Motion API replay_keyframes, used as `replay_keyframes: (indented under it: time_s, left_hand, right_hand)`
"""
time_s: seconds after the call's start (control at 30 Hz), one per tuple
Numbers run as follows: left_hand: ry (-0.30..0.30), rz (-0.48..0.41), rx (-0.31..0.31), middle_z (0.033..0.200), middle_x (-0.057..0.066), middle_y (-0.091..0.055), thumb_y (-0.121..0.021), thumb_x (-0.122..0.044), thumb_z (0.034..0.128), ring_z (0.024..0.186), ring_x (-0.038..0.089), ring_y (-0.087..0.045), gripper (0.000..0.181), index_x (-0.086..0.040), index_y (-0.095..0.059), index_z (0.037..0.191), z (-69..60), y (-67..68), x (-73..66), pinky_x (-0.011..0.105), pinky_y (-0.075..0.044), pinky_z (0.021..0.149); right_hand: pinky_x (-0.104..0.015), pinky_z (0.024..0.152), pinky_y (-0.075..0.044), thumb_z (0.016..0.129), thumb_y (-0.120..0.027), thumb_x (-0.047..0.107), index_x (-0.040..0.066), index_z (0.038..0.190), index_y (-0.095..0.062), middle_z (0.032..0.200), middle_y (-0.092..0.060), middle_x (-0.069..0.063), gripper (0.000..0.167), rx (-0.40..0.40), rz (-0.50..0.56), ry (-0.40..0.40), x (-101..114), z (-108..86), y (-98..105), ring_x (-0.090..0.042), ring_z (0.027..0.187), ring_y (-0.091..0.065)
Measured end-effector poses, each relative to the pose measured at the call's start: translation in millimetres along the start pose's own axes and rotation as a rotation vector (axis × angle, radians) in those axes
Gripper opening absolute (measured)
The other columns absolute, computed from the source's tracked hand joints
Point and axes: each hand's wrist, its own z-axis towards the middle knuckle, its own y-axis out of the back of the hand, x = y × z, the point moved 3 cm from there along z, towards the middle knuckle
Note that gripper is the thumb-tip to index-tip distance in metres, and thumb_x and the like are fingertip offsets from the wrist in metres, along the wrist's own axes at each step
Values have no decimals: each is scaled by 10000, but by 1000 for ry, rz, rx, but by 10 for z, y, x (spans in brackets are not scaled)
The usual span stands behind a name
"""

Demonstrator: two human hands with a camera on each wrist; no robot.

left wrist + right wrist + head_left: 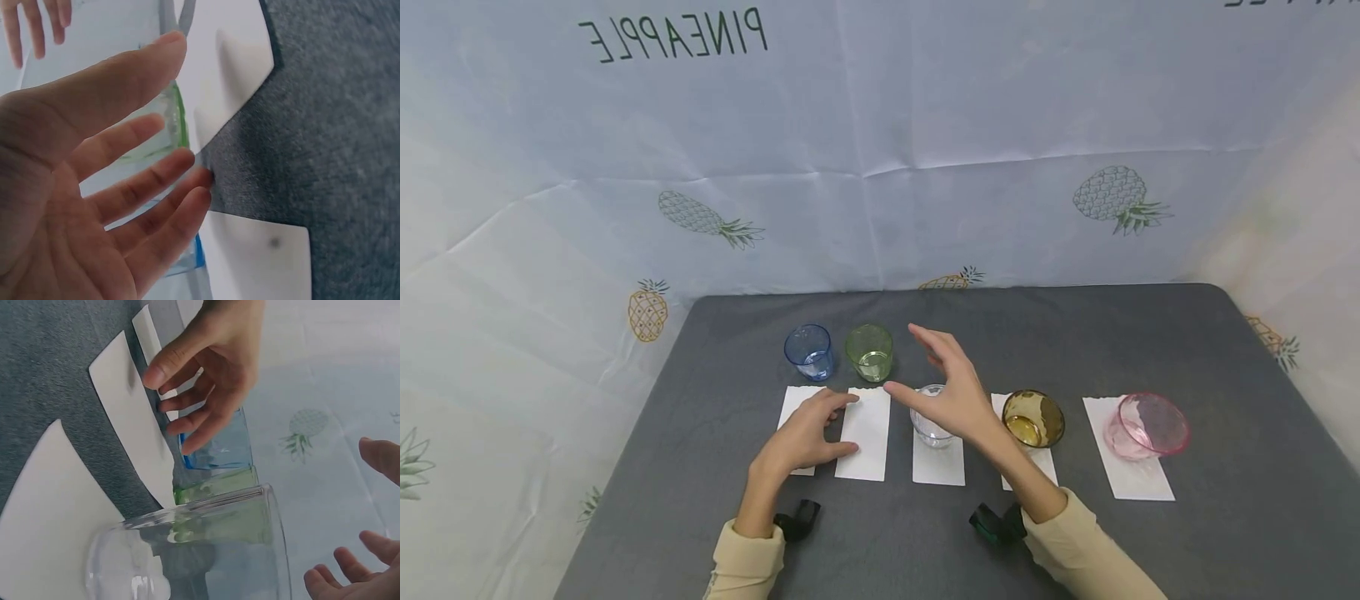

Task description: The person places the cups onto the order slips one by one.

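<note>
My left hand [805, 435] hovers over two white paper slips, the leftmost slip [793, 407] and the slip beside it [863, 442]. Its fingers are spread and loosely bent, with nothing between them. My right hand [953, 396], thumb and fingers apart, is above a clear glass [934, 440] and partly hides it. That clear glass stands upright on the middle slip [938, 472]; in the right wrist view the hand does not touch it. Behind the left slips stand a green glass [870, 354] and a blue glass [810, 354], both on the grey cloth.
To the right, an amber glass [1033, 419] and a pink glass [1150, 427] stand on their own paper slips. A grey cloth [880, 550] covers the table. White fabric with pineapple prints [880, 225] hangs behind it. Black devices [797, 521] sit at the wrists.
</note>
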Motion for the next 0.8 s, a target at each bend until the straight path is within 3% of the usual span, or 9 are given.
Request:
replay_keyframes:
  time_s: [0.3,0.53,0.8]
  left_hand:
    - [29,14,19,1201,146,-665,-899,-186,764,1011,273,-668,639,-23,-643,1326,26,-11,47,434,-567,879]
    - [43,17,22,1177,123,-654,-904,-159,751,1015,260,-656,635,-14,-647,1312,41,-15,48,426,-562,887]
    - [77,27,22,1115,89,-632,-922,-153,726,969,203,-598,647,-23,-664,1305,53,-40,63,369,-525,839]
  right_hand:
    - [-547,1117,-437,823,-853,280,117,1536,-455,1491,-475,-162,832,44,-54,10,48,280,-119,-352,1374,-487]
    - [-599,1067,-452,827,-850,291,58,1546,-425,1509,-430,-235,867,108,-122,-42,13,453,-218,-439,1354,-481]
    - [-627,1096,-437,827,-856,295,31,1554,-400,1547,-381,-266,898,172,-186,-104,-87,591,-353,-466,1425,-413]
